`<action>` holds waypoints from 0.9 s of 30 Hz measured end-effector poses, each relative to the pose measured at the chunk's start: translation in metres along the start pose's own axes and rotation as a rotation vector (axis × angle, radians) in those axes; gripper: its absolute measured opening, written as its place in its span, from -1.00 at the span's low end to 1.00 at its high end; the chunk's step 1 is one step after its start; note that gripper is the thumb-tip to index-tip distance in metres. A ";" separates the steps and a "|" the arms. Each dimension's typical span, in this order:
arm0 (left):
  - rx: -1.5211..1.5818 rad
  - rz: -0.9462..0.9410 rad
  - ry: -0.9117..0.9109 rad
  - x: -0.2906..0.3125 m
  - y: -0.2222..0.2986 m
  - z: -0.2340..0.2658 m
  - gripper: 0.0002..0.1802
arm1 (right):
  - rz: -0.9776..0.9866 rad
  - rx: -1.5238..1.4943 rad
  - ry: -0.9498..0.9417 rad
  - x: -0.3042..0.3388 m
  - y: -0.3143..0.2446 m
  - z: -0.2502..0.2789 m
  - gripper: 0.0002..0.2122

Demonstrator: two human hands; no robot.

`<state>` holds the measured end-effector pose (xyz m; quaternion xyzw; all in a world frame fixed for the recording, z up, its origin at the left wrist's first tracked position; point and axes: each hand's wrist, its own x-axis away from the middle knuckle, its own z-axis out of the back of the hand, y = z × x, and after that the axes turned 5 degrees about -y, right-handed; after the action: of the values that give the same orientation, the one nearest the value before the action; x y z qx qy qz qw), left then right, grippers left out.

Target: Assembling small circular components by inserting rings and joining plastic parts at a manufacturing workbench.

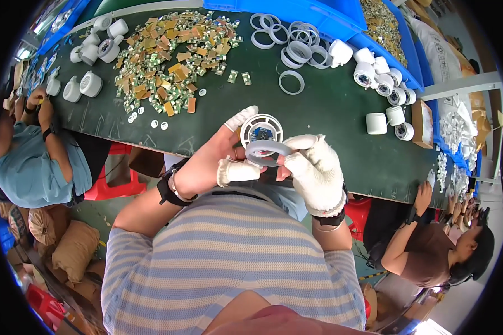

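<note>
My left hand [202,162], with white covers on some of its fingertips, grips a round white housing [246,129] from its left side. Inside the housing's opening a blue circuit board [262,133] shows. In my right hand [320,174], which wears a white knitted glove, a pale grey ring [275,146] is pinched between fingers and thumb. The ring is tilted just in front of the housing's near edge and covers part of it. Whether the two touch I cannot tell. My left thumb lies close to the ring's left side.
On the green table [223,103] lie a heap of small circuit boards [170,56], loose grey rings [292,82] and white housings [376,123]. Blue bins [332,19] line the far side. Co-workers sit at left [39,162] and right [430,251].
</note>
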<state>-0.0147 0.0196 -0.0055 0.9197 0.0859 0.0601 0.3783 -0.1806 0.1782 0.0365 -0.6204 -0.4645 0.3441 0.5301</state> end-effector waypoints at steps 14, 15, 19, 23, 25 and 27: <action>-0.205 -0.080 0.017 0.003 -0.010 0.000 0.24 | 0.015 -0.004 -0.040 0.002 -0.002 0.001 -0.82; -0.214 -0.091 0.013 0.003 -0.011 0.001 0.24 | 0.011 -0.016 -0.036 0.002 -0.003 0.001 -0.82; -0.220 -0.105 0.002 0.003 -0.015 0.003 0.23 | 0.019 -0.032 -0.030 0.002 -0.002 -0.001 -0.83; -0.264 -0.106 0.050 0.004 -0.015 -0.001 0.17 | 0.021 0.014 0.022 0.001 0.007 -0.001 -0.76; -0.262 -0.109 0.072 0.003 -0.015 -0.002 0.15 | 0.204 0.541 0.041 -0.004 0.012 0.006 -0.70; -0.328 -0.137 0.043 0.003 -0.016 0.000 0.07 | 0.169 0.539 0.101 -0.008 0.011 0.002 -0.66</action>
<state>-0.0139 0.0318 -0.0167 0.8361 0.1453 0.0669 0.5247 -0.1824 0.1715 0.0246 -0.5098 -0.2761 0.4668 0.6678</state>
